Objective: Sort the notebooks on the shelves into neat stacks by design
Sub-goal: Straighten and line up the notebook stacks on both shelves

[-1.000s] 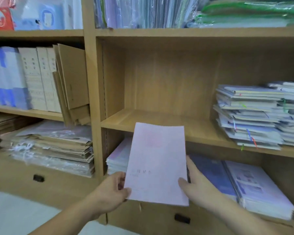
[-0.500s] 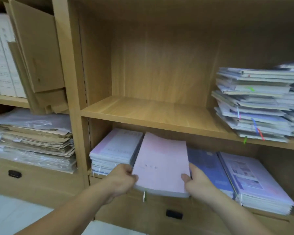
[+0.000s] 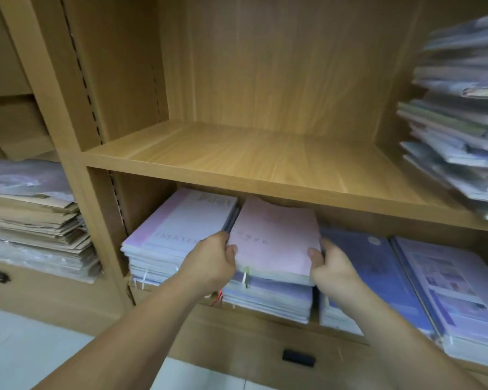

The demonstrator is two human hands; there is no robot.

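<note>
Hands are gripping a pink notebook (image 3: 276, 237) just under the wooden shelf board (image 3: 265, 164). The left hand (image 3: 209, 263) is curling round its left edge, and the right hand (image 3: 333, 266) is curling round its right edge, each with the thumb pressing on the cover. The notebook is lying on top of a bluish stack (image 3: 268, 302) below the board, its far end reaching back under the board's front edge. Also below the board, a lilac stack (image 3: 178, 235) is sitting just left of the pink notebook, a dark blue stack (image 3: 378, 271) just right of it, and a pale printed stack (image 3: 448, 291) farther right. On top of the board, at its right end, a ragged pile of notebooks (image 3: 457, 130) is leaning out, blurred. Left of the board, beyond the upright, brown envelopes (image 3: 31, 220) are lying in a heap. Below the board and the stacks, a black drawer handle (image 3: 298, 358) is showing.
</note>
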